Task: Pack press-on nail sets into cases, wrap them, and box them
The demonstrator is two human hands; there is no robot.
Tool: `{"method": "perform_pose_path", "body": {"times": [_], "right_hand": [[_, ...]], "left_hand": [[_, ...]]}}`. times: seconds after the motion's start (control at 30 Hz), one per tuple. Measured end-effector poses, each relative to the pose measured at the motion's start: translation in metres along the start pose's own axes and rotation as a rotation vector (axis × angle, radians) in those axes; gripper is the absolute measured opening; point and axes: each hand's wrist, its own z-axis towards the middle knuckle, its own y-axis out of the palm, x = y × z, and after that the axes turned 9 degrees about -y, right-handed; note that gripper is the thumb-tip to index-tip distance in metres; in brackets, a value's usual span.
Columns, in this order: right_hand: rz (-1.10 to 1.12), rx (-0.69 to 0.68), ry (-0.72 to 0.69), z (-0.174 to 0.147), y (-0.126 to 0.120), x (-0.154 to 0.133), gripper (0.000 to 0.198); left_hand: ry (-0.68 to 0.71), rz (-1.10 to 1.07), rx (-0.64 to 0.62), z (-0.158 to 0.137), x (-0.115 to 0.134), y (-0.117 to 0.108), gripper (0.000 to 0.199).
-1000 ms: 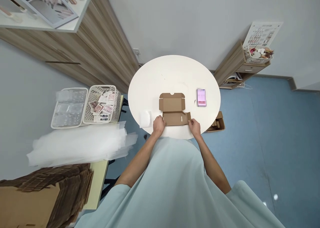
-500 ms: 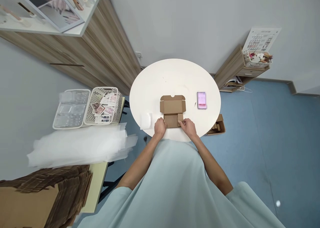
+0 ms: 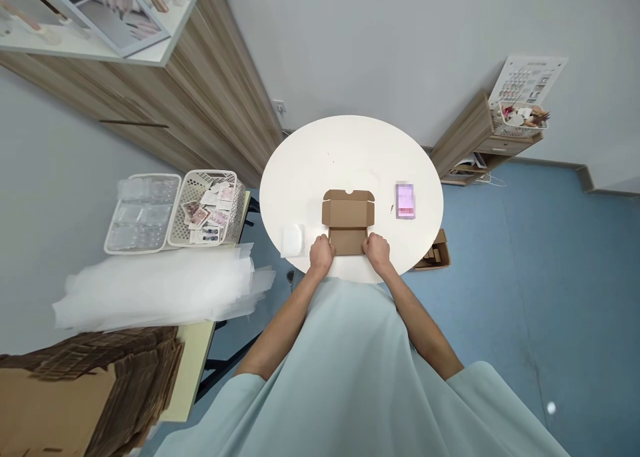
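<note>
A small brown cardboard box [image 3: 349, 241] sits on the white oval table [image 3: 300, 163], its lid flap laid back toward the wall. My left hand [image 3: 321, 254] is closed on the box's left side wall, and my right hand [image 3: 377, 251] grips the right side wall. The box's inside shows as bare cardboard. To the left of my left hand lies a white translucent pouch [image 3: 293, 241]. A phone with a blurred pink screen [image 3: 405, 201] rests to the right of the box.
On the left, a side table [image 3: 187, 377] carries white baskets [image 3: 230, 237] of sachets and clear packs, a pile of white foam sheets [image 3: 155, 290] and stacked flat cardboard [image 3: 140, 390]. An open carton [image 3: 440, 253] stands on the floor to the right, near a small cabinet [image 3: 463, 137].
The right-hand side flap, folded inward over the box before, is now tucked down against the wall. My right hand has shifted slightly and its fingers have closed around that side.
</note>
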Motion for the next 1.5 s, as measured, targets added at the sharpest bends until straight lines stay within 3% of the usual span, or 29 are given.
{"method": "perform_pose_path", "body": {"times": [0.43,0.57,0.7,0.8,0.9,1.1,1.27,1.4,1.5], "right_hand": [[-0.05,-0.024,0.009,-0.003,-0.001,-0.001,0.023],[0.001,0.038,0.027,-0.013,-0.005,0.008,0.032],[0.095,0.087,0.053,-0.025,-0.012,0.017,0.033],[0.156,0.088,0.074,-0.032,-0.015,0.021,0.032],[0.188,0.085,0.082,-0.036,-0.017,0.021,0.031],[0.222,0.082,0.065,-0.038,-0.021,0.015,0.032],[0.237,0.088,0.012,-0.036,-0.027,0.006,0.031],[0.36,0.133,-0.051,-0.034,-0.039,0.0,0.028],[0.597,0.159,-0.127,-0.031,-0.05,-0.006,0.021]], "left_hand": [[-0.036,-0.12,-0.007,-0.005,-0.011,0.002,0.021],[-0.063,-0.213,0.103,-0.002,-0.037,-0.008,0.035],[-0.211,-0.214,0.26,0.014,-0.076,-0.028,0.045],[-0.357,-0.198,0.256,0.029,-0.098,-0.037,0.057],[-0.418,-0.191,0.2,0.036,-0.107,-0.04,0.059],[-0.41,-0.148,0.227,0.034,-0.099,-0.043,0.054],[-0.329,-0.16,0.225,0.036,-0.09,-0.058,0.032],[-0.311,-0.324,0.147,0.031,-0.079,-0.078,0.032],[-0.224,-0.578,0.018,0.019,-0.062,-0.09,0.036]]}}
